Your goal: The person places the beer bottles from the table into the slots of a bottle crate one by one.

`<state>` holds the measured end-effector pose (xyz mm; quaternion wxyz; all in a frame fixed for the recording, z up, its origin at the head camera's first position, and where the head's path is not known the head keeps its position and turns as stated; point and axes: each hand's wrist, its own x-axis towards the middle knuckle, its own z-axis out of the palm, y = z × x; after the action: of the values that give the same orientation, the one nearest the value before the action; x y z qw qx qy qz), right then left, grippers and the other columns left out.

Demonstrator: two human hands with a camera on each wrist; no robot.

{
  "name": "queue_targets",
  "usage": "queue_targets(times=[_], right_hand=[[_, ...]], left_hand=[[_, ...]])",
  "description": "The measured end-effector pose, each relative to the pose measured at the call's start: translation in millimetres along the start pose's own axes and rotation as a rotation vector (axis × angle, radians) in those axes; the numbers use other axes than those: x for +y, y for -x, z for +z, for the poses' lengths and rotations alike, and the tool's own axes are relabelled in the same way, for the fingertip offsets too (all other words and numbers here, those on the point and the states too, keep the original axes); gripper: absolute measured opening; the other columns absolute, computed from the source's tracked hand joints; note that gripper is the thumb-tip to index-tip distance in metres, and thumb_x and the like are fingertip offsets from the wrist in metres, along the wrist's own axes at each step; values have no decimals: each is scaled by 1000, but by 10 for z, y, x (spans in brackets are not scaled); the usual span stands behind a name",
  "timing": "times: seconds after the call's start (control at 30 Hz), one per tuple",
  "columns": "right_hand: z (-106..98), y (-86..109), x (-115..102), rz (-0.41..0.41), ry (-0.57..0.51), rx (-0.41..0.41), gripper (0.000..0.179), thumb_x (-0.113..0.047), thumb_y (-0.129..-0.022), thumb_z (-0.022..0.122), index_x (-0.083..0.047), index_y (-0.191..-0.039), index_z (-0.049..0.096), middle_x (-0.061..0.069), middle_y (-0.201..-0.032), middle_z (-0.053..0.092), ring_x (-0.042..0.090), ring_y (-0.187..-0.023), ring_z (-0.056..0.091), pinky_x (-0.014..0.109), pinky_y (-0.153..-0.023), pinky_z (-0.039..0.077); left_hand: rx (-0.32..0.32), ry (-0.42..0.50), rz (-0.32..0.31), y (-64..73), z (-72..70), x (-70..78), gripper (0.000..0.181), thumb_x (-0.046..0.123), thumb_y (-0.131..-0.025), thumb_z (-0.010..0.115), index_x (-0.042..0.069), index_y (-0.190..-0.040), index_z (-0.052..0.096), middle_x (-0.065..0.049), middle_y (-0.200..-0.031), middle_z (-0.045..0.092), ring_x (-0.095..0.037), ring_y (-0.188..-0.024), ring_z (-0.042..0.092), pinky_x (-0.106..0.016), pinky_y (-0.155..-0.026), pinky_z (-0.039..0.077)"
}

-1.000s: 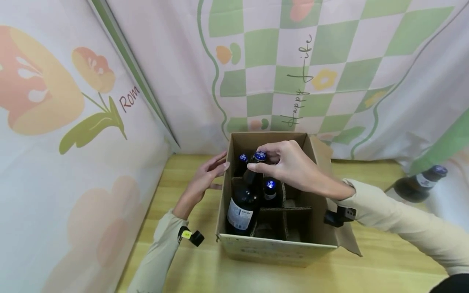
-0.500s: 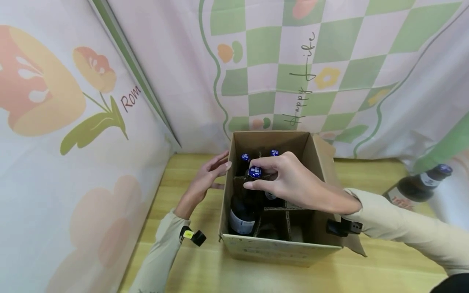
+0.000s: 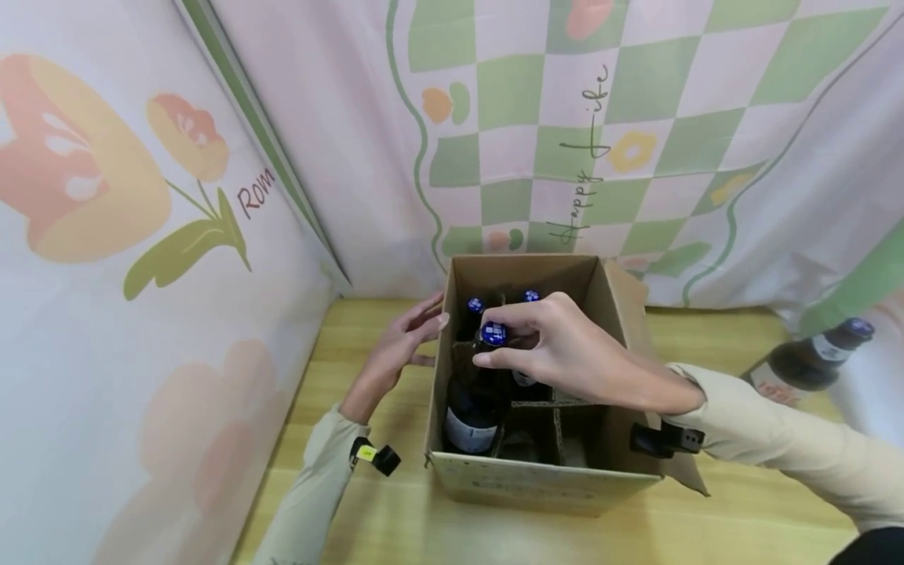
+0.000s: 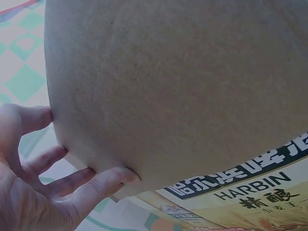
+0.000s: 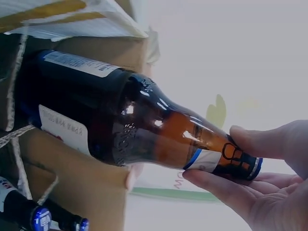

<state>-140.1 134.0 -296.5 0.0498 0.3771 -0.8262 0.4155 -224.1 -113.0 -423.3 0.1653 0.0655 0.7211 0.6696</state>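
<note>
My right hand (image 3: 558, 337) pinches a brown glass beer bottle (image 5: 139, 120) by its neck, just under the blue cap. The bottle's lower part is inside the front left compartment of an open cardboard box (image 3: 523, 482), and in the right wrist view its base is hidden behind the divider. My left hand (image 3: 395, 349) touches the outside of the box's left wall, thumb at the rim. In the left wrist view its fingertips rest against a plain cardboard flap (image 4: 168, 96). Other capped bottles stand in the box, including one blue-capped bottle (image 3: 475, 304) at the back left.
Cardboard dividers (image 3: 537, 403) split the box into compartments. A side flap (image 3: 621, 302) folds outward on the right. Another beer bottle (image 3: 812, 357) stands on the wooden table (image 3: 381, 502) at the far right. Printed curtains (image 3: 339, 118) hang behind and to the left.
My right hand has brought the bottle down and forward, deeper into the front left compartment, uncovering another cap at the back. Over the last half second little moved. My left hand stayed at the box.
</note>
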Motion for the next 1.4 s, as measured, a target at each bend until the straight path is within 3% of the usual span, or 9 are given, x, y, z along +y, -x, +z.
queue_targets(times=[0.1, 0.17, 0.37, 0.7, 0.8, 0.9, 1.03, 1.13, 1.4], right_hand=[[-51, -18, -19, -1, 33, 31, 20, -12, -91, 83, -8, -111, 79, -12, -72, 62, -1, -55, 48, 18, -55, 46], [-94, -55, -41, -8, 64, 57, 21, -12, -90, 84, -8, -111, 80, -10, -75, 67, -1, -57, 49, 16, -58, 47], [-190, -187, -10, -9, 121, 122, 24, -12, -90, 84, -6, -112, 80, 0, -98, 80, 3, -62, 58, 15, -63, 52], [-160, -347, 400, 139, -5, 173, 36, -15, -92, 82, -2, -125, 76, 12, -113, 79, 19, -99, 77, 13, -76, 58], [-125, -367, 489, 145, 6, 131, 30, -15, -93, 82, -3, -120, 78, 8, -109, 80, 15, -91, 75, 13, -72, 55], [-65, -396, 537, 100, 56, 76, 19, -14, -92, 82, -7, -109, 79, -1, -89, 78, 7, -66, 63, 16, -61, 48], [39, -440, 554, 23, 78, -15, 9, -10, -90, 83, -9, -97, 77, -9, -66, 59, 4, -52, 41, 19, -54, 39], [124, -460, 574, -11, 77, -100, 10, -7, -90, 83, -6, -97, 76, -9, -66, 54, 3, -53, 42, 19, -54, 40], [227, -547, 674, 13, 148, -260, 26, -7, -85, 87, 3, -107, 78, 8, -93, 78, 8, -74, 64, 28, -68, 58]], left_hand=[[-7, 17, -4, -3, 13, -12, 61, 42, -101, 68, 36, -158, 47, -7, -162, 47, -40, -139, 53, -53, -89, 63], [-4, 19, -11, -11, 13, -6, 60, 42, -101, 68, 36, -157, 48, -5, -161, 48, -39, -139, 54, -52, -88, 63], [13, -4, -15, -45, 1, 34, 59, 45, -101, 68, 39, -156, 49, -4, -161, 49, -37, -138, 55, -53, -89, 63], [-1, 1, -4, -36, -12, 28, 58, 43, -102, 67, 37, -157, 48, -4, -161, 48, -37, -139, 54, -49, -87, 64], [-3, 3, -2, -44, -7, 35, 59, 43, -101, 67, 38, -157, 48, -4, -161, 49, -37, -138, 55, -49, -87, 64], [1, 4, -4, -51, -4, 39, 58, 43, -101, 68, 39, -156, 49, -3, -160, 50, -37, -137, 56, -50, -87, 64], [-10, 9, 4, -55, 5, 31, 59, 44, -101, 68, 39, -156, 48, -5, -161, 49, -38, -137, 56, -51, -88, 63], [-18, 9, 8, -47, 7, 11, 60, 44, -101, 67, 39, -157, 47, -6, -161, 48, -39, -137, 55, -51, -88, 64], [-15, 4, 1, -21, -21, -14, 59, 43, -102, 67, 38, -157, 47, -6, -161, 48, -39, -137, 55, -49, -86, 64]])
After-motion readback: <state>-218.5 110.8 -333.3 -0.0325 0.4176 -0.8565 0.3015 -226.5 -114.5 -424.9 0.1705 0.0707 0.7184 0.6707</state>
